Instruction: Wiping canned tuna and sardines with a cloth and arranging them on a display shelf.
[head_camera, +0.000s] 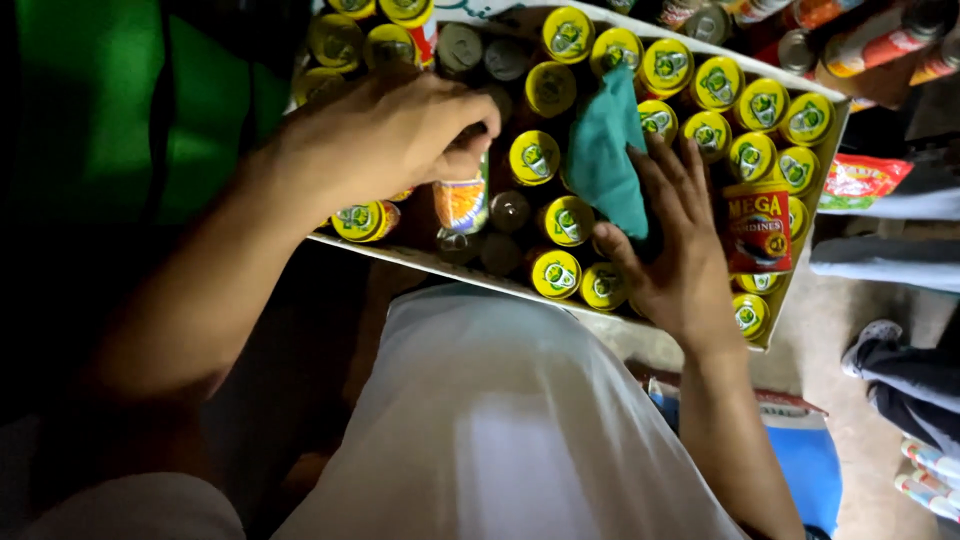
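While yellow-lidded cans (690, 75) crowd round, left hand (385, 135) clamps an orange can (461, 203); right hand (672, 250), fingers spread, presses a green cloth (607, 150).

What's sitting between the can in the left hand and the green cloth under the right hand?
In the head view, yellow-lidded cans standing in the tray fill the stretch between the can gripped by the left hand and the green cloth under the right hand.
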